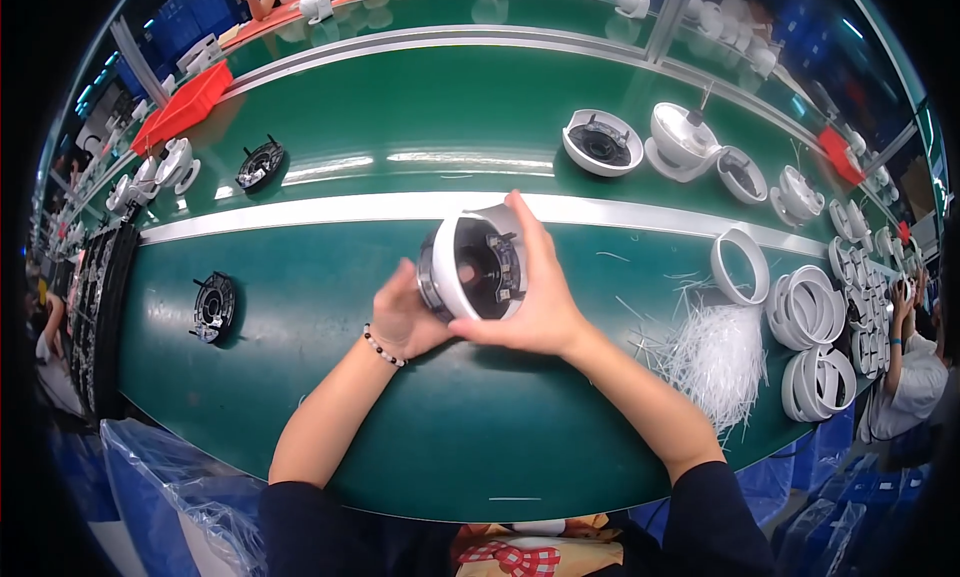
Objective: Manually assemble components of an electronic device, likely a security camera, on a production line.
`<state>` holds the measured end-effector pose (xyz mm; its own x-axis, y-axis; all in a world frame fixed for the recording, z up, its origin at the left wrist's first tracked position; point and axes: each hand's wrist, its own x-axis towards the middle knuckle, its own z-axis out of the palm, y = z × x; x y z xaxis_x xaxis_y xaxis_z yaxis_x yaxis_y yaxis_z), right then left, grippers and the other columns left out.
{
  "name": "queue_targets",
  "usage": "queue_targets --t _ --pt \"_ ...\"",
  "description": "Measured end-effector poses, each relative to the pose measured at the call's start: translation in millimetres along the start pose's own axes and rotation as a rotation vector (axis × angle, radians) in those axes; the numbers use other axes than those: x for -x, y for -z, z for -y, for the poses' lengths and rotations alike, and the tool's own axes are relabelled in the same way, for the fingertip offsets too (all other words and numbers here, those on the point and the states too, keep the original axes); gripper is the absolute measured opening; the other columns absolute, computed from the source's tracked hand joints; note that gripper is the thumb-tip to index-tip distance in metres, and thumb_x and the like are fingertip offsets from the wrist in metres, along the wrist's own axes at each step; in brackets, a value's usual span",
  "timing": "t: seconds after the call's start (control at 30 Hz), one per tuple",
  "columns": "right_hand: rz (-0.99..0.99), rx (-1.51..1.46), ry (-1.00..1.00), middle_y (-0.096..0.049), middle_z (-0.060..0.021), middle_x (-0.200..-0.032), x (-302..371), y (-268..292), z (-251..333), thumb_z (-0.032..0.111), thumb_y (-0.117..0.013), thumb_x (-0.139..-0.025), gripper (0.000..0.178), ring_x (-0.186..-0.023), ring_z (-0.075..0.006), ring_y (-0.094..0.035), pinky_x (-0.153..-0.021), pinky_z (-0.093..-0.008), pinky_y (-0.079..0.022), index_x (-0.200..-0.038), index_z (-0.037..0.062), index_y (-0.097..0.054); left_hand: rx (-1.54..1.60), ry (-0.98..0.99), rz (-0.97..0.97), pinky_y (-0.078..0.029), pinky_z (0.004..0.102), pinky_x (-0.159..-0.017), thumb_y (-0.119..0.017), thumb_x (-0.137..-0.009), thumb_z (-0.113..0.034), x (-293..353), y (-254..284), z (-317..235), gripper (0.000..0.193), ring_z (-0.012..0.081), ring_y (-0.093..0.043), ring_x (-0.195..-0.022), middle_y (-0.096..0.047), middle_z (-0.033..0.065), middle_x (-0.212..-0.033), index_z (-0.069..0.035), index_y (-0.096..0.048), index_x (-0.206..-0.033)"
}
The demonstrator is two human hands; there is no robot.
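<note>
Both hands hold one round white dome-camera housing (pixel 470 267) above the green bench (pixel 480 437), its open side turned toward me, showing a dark inner board. My left hand (pixel 400 317) cups its left side from behind. My right hand (pixel 535 297) wraps the right rim, fingers over the top edge and thumb under. A bead bracelet (pixel 382 346) sits on my left wrist.
A black round part (pixel 213 307) lies at the left and another (pixel 261 164) on the far belt. White housings (pixel 602 142) stand at the back right. White rings (pixel 812 317) and a heap of white cable ties (pixel 715 357) lie at the right. Another person (pixel 915 367) sits at far right.
</note>
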<state>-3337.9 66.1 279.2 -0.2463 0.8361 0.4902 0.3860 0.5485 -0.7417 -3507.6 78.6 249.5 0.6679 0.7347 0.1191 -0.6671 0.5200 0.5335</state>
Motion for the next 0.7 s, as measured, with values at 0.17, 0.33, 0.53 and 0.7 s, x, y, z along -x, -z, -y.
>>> queue_targets --t 0.17,0.33,0.53,0.7 --pt "0.057 0.168 0.087 -0.024 -0.0248 -0.127 -0.9 -11.8 15.7 0.04 -0.079 -0.047 0.116 -0.118 -0.0369 -0.025 -0.098 -0.0436 -0.025 -0.131 -0.0037 -0.012 -0.008 -0.026 -0.23 -0.038 0.0388 -0.092 -0.028 -0.083 -0.058 -0.9 -9.5 -5.9 0.067 0.0238 -0.046 -0.108 -0.046 0.0129 -0.118 -0.004 -0.038 -0.122" --pt "0.04 0.195 -0.056 -0.023 -0.0251 -0.127 -1.3 -23.3 28.2 0.037 -0.079 -0.049 0.114 -0.117 -0.0381 -0.025 -0.097 -0.0442 -0.025 -0.129 -0.0051 -0.01 -0.054 -0.063 -0.229 -0.038 0.0371 -0.092 -0.024 -0.084 -0.058 5.5 -11.2 -12.6 0.065 0.0229 -0.047 -0.107 -0.047 0.0116 -0.117 -0.006 -0.04 -0.12" --pt "0.079 0.363 -0.033 -0.026 -0.027 -0.125 -7.4 -40.2 39.1 0.039 -0.079 -0.046 0.116 -0.116 -0.0406 -0.026 -0.095 -0.0453 -0.026 -0.128 -0.0074 -0.012 -0.06 -0.056 -0.277 -0.038 0.0345 -0.091 -0.02 -0.083 -0.061 11.5 -4.7 -16.5 0.071 0.0211 -0.046 -0.106 -0.048 0.0109 -0.115 -0.005 -0.04 -0.12" --pt "0.086 0.273 -0.04 -0.026 -0.028 -0.125 -12.5 -43.9 39.9 0.04 -0.079 -0.044 0.117 -0.115 -0.0411 -0.027 -0.095 -0.046 -0.025 -0.127 -0.0091 -0.013 -0.094 -0.072 -0.262 -0.039 0.0346 -0.091 -0.019 -0.082 -0.063 17.1 -5.6 -22.0 0.072 0.0208 -0.047 -0.106 -0.048 0.0107 -0.114 -0.005 -0.04 -0.12"
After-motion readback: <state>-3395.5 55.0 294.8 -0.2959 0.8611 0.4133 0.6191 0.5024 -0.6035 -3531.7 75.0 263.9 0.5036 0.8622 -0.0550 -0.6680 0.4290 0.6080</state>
